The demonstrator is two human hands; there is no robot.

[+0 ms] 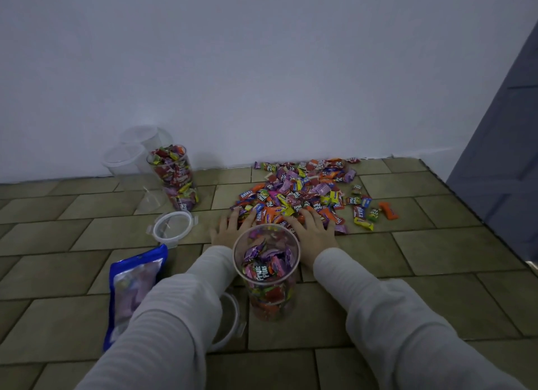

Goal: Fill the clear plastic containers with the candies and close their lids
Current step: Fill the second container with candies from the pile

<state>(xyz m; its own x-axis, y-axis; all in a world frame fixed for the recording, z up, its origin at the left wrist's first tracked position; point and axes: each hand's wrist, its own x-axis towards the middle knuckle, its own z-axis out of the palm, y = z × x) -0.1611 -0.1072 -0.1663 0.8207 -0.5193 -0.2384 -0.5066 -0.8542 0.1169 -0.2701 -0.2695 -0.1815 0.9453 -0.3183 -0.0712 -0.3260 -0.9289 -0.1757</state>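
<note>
Four clear containers show, two holding candies [267, 276] [174, 180] and two empty by the wall [125, 158] [145, 134], along with two loose lids [173, 226] [227, 319], one blue bag [134, 284], two hands [230, 229] [313, 232], and one uncountable candy heap [305, 188].

We're down on the floor [436, 258] of what looks like a plain room in a home: brown brick-pattern tiles underfoot, a bare white wall [262, 69] meeting them straight ahead, and a grey-blue panelled door or cabinet [503, 145] at the right edge.
</note>
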